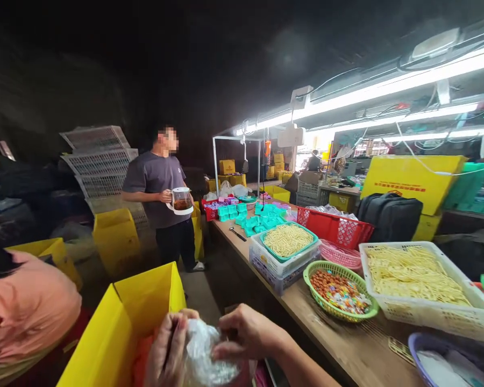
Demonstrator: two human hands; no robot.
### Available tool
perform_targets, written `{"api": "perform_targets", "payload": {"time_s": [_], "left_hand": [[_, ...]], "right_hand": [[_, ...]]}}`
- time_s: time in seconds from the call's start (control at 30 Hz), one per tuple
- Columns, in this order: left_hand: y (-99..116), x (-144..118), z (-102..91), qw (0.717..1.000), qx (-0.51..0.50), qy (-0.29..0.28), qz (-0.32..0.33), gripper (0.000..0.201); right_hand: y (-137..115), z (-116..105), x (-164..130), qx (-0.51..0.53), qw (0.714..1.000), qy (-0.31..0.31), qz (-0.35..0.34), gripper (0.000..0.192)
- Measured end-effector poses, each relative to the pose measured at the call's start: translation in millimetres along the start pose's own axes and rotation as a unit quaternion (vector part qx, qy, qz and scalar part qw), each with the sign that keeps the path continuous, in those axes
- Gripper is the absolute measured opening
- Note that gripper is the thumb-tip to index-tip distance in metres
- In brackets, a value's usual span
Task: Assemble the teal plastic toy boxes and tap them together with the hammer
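1. Dim workshop space is seen, with a long wooden bench (347, 344) right of the hands
2. Left hand (167, 349) is closed around a clear plastic bag (204, 355)
3. Right hand (248, 333) pinches the bag's top
4. Beside the left hand a yellow bin (116, 322) stands open

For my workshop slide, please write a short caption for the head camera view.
Both hands, left hand and right hand, grip a clear plastic bag beside a yellow bin.
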State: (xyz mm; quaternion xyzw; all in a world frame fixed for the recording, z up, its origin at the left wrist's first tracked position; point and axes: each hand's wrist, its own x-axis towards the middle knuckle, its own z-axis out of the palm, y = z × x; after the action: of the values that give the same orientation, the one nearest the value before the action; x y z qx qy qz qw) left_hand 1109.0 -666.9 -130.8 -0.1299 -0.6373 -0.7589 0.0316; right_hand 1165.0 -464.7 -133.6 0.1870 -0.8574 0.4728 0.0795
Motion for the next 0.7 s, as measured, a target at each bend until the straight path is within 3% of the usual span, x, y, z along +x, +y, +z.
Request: {"api": "perform_targets", "payload": {"time_s": [0.07, 0.17, 0.2, 0.27, 0.33, 0.4, 0.47, 0.57, 0.63, 0.7], "left_hand": [[-2.3, 17.8, 3.7, 0.999, -0.018, 0.009, -0.035, 0.052], [-4.5, 41.2, -2.0, 0.996, -0.079, -0.008, -0.041, 0.049], [-4.5, 47.1, -4.2, 0.995, -0.082, -0.058, -0.028, 0.046], [-4.8, 56.9, -6.2, 0.975, -0.026, -0.220, 0.009, 0.040], [-7.2, 66.4, -5.7, 0.922, 0.076, -0.377, 0.033, 0.035], [-12.8, 77.7, -5.0, 0.889, 0.124, -0.440, 0.030, 0.029], [-20.4, 90.1, -5.3, 0.914, 0.071, -0.398, 0.021, 0.027], [-31.4, 105.0, -4.3, 0.965, -0.083, -0.245, 0.044, 0.030], [-36.8, 108.5, 0.1, 0.970, -0.121, -0.204, 0.046, 0.032], [-39.8, 107.4, 7.2, 0.969, -0.111, -0.220, 0.022, 0.032]], "right_hand": [[-3.8, -2.6, 4.2, -0.048, 0.999, -0.006, 0.001, 0.033], [-3.7, -12.2, 5.0, -0.121, 0.987, 0.102, 0.042, 0.011], [-2.2, -15.4, 4.8, -0.146, 0.976, 0.153, 0.057, 0.007], [3.2, -19.6, 6.1, -0.195, 0.945, 0.249, 0.080, 0.006], [12.8, -20.6, 10.1, -0.235, 0.912, 0.322, 0.102, 0.009], [26.7, -19.4, 14.4, -0.234, 0.892, 0.366, 0.128, 0.015], [41.6, -17.6, 16.3, -0.181, 0.888, 0.389, 0.163, 0.023], [51.3, -13.2, 15.9, -0.138, 0.879, 0.408, 0.204, 0.027], [42.9, -7.1, 18.2, -0.189, 0.862, 0.439, 0.169, 0.019], [25.8, 2.3, 25.6, -0.239, 0.864, 0.437, 0.073, 0.024]]}}
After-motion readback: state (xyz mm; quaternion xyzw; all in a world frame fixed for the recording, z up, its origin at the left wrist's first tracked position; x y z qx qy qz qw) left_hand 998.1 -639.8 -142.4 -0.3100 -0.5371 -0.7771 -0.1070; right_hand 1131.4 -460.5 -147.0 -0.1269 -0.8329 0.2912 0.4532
